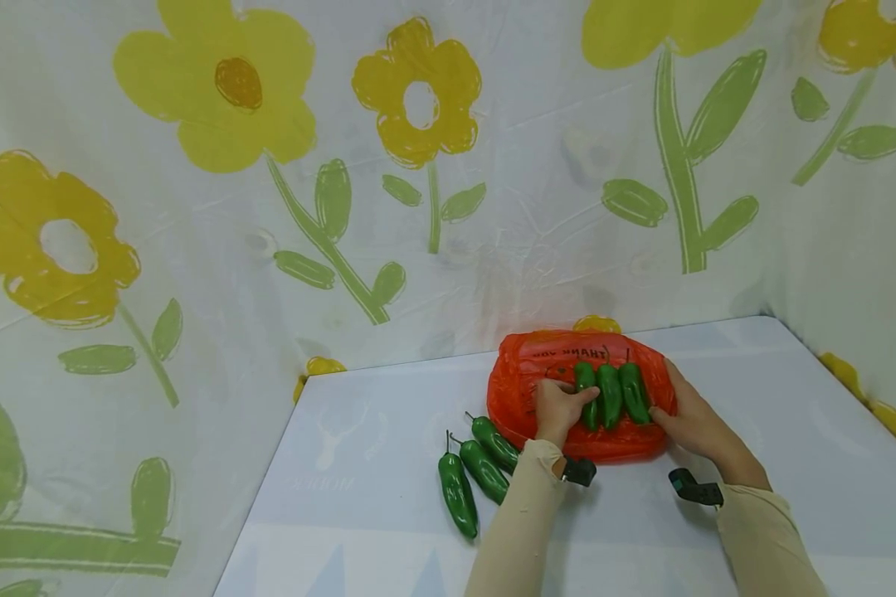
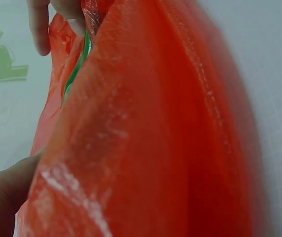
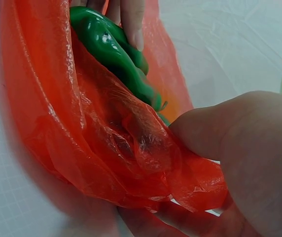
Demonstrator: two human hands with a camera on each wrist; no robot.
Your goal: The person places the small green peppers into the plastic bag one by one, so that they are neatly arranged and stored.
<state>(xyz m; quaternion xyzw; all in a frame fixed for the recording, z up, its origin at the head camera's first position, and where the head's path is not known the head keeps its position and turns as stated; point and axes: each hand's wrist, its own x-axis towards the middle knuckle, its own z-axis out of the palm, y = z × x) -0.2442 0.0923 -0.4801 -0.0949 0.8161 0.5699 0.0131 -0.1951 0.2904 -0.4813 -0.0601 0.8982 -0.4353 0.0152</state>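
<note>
Three green peppers [image 1: 609, 396] lie side by side on a red plastic bag [image 1: 511, 398], their stem ends toward the wall. The bag rests on the right half of the counter [image 1: 343, 514]. It is not clear whether the film beneath the peppers is an outer face or an inner one.

Left grip [image 1: 556, 406]: clamped on the leftmost pepper [image 1: 586, 373], thumb across it and fingers at its side. This placement presumably keeps the pepper aligned with its neighbours.

Right grip [image 1: 690, 419]: clamped on the bag's right edge, thumb above and fingers beneath, as the right wrist view shows. The thumb tip lies beside the rightmost pepper. The hold probably steadies the slack film, which folds up around the row and could let the peppers roll.

Three loose peppers [image 1: 458, 497] lie directly on the counter, left of the bag; the left sleeve [image 1: 518, 522] passes close to them. Each wrist carries a black device [image 1: 580, 472].

The counter has a pale, smooth top with faint printed motifs, including an antlered head [image 1: 332, 435]. White sheeting [image 1: 523, 191] surrounds it, patterned with large yellow flowers [image 1: 239, 83] and green stems.
</note>
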